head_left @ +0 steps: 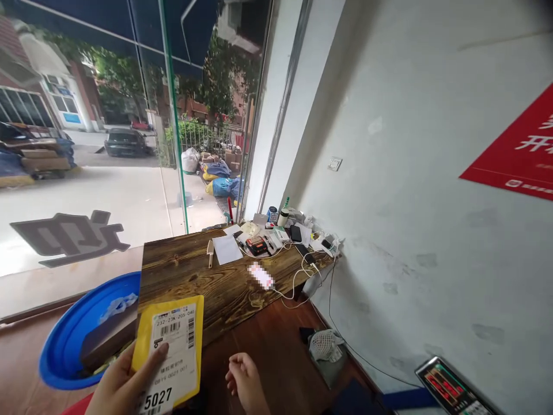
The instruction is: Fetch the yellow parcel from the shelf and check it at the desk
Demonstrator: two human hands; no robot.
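In my left hand (125, 377) is a yellow padded mailer (199, 340) with a white shipping label, the thumb pressed on its face and the fingers behind. The printed number 5027 shows low on the label. My right hand (245, 380) hovers beside the mailer, fingers curled in, with nothing visible in it. Beyond both hands stands a dark-grained wooden table (181, 276). On it lie a phone with a blurred-out screen (261, 276), a knife (210, 253) and a white sheet of paper (227, 249).
A blue tub (56, 346) holding cardboard stands left of the table. Cables (294, 282) hang over the table's right edge. A digital display (444, 386) rises at lower right. A glass pane (173, 115) stands behind the table, and a mesh bag (325, 346) lies on the floor.
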